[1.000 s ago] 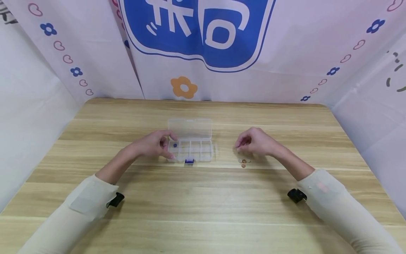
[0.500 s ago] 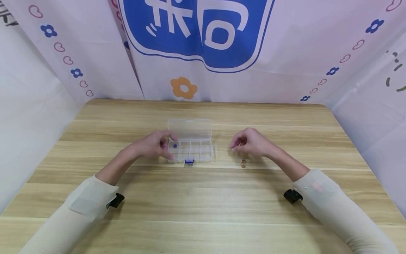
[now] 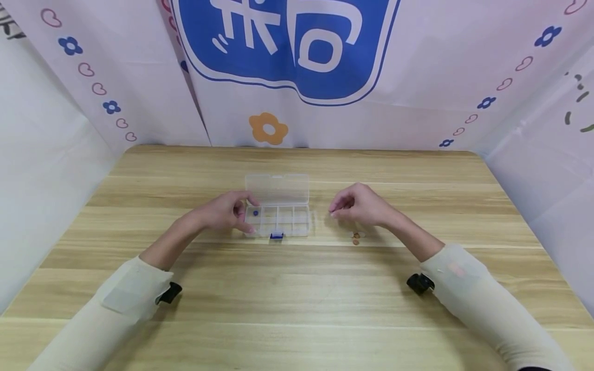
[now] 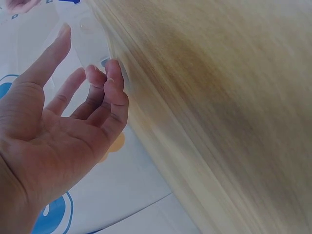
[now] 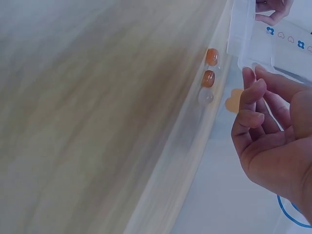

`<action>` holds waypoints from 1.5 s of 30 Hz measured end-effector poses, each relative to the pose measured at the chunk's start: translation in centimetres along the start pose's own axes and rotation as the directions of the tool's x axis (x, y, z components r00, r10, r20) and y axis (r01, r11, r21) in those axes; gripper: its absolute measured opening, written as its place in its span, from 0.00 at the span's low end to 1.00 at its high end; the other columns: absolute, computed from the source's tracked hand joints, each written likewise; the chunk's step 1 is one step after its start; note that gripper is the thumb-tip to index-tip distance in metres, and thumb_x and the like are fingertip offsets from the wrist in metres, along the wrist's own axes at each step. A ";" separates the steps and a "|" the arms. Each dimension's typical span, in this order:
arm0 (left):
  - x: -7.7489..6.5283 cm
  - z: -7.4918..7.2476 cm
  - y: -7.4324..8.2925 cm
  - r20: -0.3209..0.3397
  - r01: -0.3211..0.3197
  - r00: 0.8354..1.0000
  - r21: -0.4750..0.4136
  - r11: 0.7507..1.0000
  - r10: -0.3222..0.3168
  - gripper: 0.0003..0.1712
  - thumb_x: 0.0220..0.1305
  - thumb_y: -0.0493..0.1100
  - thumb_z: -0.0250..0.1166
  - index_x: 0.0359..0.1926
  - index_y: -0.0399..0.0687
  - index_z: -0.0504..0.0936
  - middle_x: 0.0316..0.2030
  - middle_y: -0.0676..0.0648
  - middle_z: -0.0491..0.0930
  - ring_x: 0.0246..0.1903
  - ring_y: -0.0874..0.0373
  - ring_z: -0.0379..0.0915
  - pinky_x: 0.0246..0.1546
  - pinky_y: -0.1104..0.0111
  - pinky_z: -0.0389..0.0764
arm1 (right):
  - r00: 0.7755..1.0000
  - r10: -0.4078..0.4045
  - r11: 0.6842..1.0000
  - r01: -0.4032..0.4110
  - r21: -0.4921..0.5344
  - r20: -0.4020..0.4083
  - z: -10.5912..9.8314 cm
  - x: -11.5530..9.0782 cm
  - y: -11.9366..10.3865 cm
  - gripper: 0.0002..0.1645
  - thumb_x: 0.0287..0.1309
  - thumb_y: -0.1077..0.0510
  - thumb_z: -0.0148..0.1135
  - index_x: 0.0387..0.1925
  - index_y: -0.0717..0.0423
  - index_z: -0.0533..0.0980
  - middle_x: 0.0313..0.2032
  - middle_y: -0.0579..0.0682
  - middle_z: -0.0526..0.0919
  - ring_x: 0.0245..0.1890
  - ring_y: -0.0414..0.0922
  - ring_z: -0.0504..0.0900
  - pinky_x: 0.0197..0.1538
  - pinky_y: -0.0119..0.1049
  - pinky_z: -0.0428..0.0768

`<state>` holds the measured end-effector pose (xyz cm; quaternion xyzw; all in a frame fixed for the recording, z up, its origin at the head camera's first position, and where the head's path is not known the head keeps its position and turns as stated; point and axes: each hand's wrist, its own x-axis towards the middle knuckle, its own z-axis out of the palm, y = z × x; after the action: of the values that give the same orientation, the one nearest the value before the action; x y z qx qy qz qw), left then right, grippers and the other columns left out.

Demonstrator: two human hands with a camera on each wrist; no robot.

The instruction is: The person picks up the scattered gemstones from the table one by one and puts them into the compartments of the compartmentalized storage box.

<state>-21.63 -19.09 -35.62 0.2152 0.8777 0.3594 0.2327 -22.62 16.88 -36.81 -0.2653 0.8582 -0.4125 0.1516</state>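
A clear plastic compartment box lies on the table with its lid folded back. In its rear left compartment sits a blue bead. My left hand holds the box's left end, thumb at the front edge and index finger at the rear. To the right of the box, my right hand pinches a small, pale see-through bead between thumb and index fingertip. Near that hand, the right wrist view shows two orange beads and a clear bead on the table.
A blue latch juts from the box's front. The wooden table ends at the back against a white printed cloth, with more white cloth at both sides. A black wrist device is strapped under the right sleeve.
My right hand has moved left, away from the loose beads and nearer the box, still pinching. The left hand and the box have stayed in place.
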 end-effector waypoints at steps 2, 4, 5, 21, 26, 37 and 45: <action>0.0 0.0 0.0 0.000 0.004 1.000 0.002 1.000 -0.004 0.34 0.58 0.34 0.78 0.62 0.30 0.73 0.26 0.47 0.74 0.25 0.57 0.68 0.26 0.70 0.70 | 1.000 0.005 1.000 -0.005 0.010 0.000 0.1 0.2 -0.1 0.02 0.63 0.66 0.71 0.37 0.63 0.86 0.33 0.51 0.88 0.31 0.44 0.83 0.36 0.33 0.80; 0.0 0.1 0.0 -0.001 0.006 1.000 -0.002 1.000 -0.006 0.34 0.58 0.34 0.78 0.62 0.30 0.73 0.26 0.47 0.74 0.26 0.57 0.68 0.26 0.70 0.70 | 1.000 0.006 1.000 -0.006 0.017 0.000 0.2 0.3 -0.2 0.02 0.63 0.66 0.71 0.37 0.63 0.86 0.33 0.51 0.88 0.31 0.45 0.83 0.35 0.33 0.80; 0.0 0.1 0.0 -0.001 0.004 1.000 -0.003 1.000 -0.004 0.35 0.58 0.34 0.78 0.62 0.30 0.73 0.26 0.46 0.74 0.26 0.57 0.68 0.26 0.70 0.70 | 1.000 0.007 1.000 -0.007 0.020 -0.001 0.3 0.3 -0.3 0.02 0.63 0.66 0.71 0.37 0.63 0.86 0.32 0.51 0.88 0.31 0.45 0.83 0.34 0.33 0.80; 0.0 0.0 0.0 -0.007 -0.014 1.000 -0.009 1.000 0.014 0.33 0.58 0.34 0.78 0.61 0.30 0.73 0.25 0.47 0.74 0.25 0.57 0.67 0.27 0.69 0.70 | 0.999 -0.037 0.997 0.037 0.064 0.002 1.0 1.6 -0.9 0.03 0.60 0.67 0.71 0.35 0.66 0.85 0.32 0.55 0.88 0.33 0.51 0.85 0.35 0.31 0.82; 0.0 0.0 0.0 -0.007 -0.015 1.000 -0.013 1.000 0.015 0.33 0.58 0.34 0.78 0.61 0.30 0.73 0.25 0.47 0.74 0.25 0.57 0.67 0.27 0.69 0.70 | 0.998 -0.059 0.996 0.058 0.063 0.013 1.4 2.2 -1.3 0.02 0.60 0.69 0.70 0.35 0.67 0.85 0.31 0.54 0.88 0.32 0.48 0.85 0.36 0.32 0.82; 0.0 0.0 -0.1 -0.005 -0.011 1.000 -0.010 1.000 0.011 0.33 0.58 0.34 0.78 0.61 0.30 0.73 0.25 0.47 0.74 0.25 0.57 0.68 0.28 0.69 0.71 | 0.993 -0.111 0.993 0.110 0.049 0.036 2.6 3.8 -2.6 0.03 0.58 0.68 0.72 0.33 0.66 0.85 0.29 0.50 0.88 0.31 0.41 0.84 0.39 0.33 0.82; 0.0 -0.1 -0.1 -0.003 -0.013 1.000 -0.003 1.000 0.013 0.34 0.58 0.35 0.78 0.61 0.30 0.73 0.25 0.47 0.75 0.25 0.57 0.68 0.28 0.69 0.71 | 0.990 -0.131 0.990 0.127 0.060 0.058 3.6 4.7 -3.5 0.02 0.58 0.69 0.72 0.34 0.67 0.86 0.29 0.50 0.88 0.30 0.40 0.83 0.39 0.32 0.82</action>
<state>-21.66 -19.18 -35.64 0.2201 0.8760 0.3626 0.2294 -23.54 10.11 -36.48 -0.3286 0.8220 -0.4371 0.1587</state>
